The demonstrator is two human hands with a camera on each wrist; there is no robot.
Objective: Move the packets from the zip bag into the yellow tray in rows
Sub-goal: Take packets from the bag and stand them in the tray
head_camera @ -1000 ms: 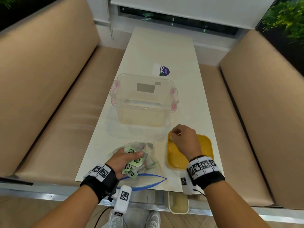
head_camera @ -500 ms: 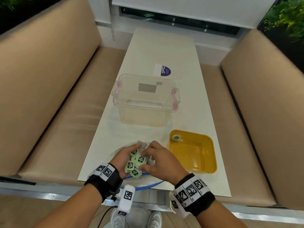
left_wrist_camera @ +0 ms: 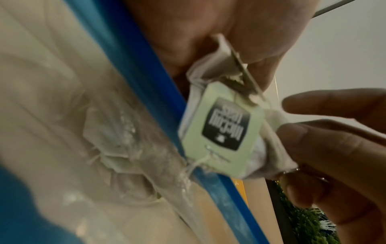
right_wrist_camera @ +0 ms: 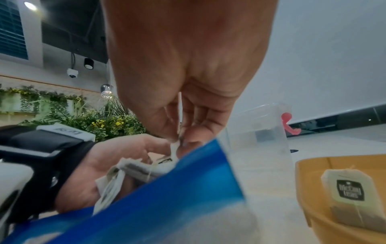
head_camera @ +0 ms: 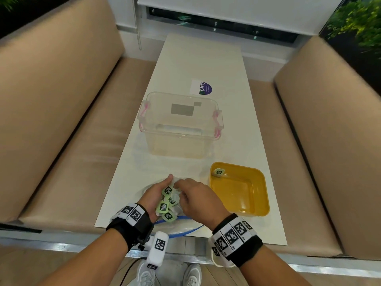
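Note:
My left hand [head_camera: 153, 195] lies palm up over the clear zip bag [head_camera: 186, 231] with the blue zip edge and holds a bunch of green-tagged tea packets [head_camera: 165, 207]. My right hand [head_camera: 179, 187] reaches into that bunch. Its thumb and fingertips [right_wrist_camera: 177, 140] pinch the white paper of one packet [left_wrist_camera: 221, 132]. The yellow tray [head_camera: 247, 203] sits to the right of the hands, with a single packet [head_camera: 219, 172] in its far left corner. Some packets in the left palm are hidden under the right hand.
A clear plastic box [head_camera: 181, 124] with pink latches stands behind the bag and tray. Farther back on the white table [head_camera: 206, 58] is a small sticker [head_camera: 203, 87]. Beige bench seats flank the table. The zip bag overhangs the near table edge.
My right hand left a packet in the tray's far left corner, came back left to the bunch in my left hand and now pinches another packet.

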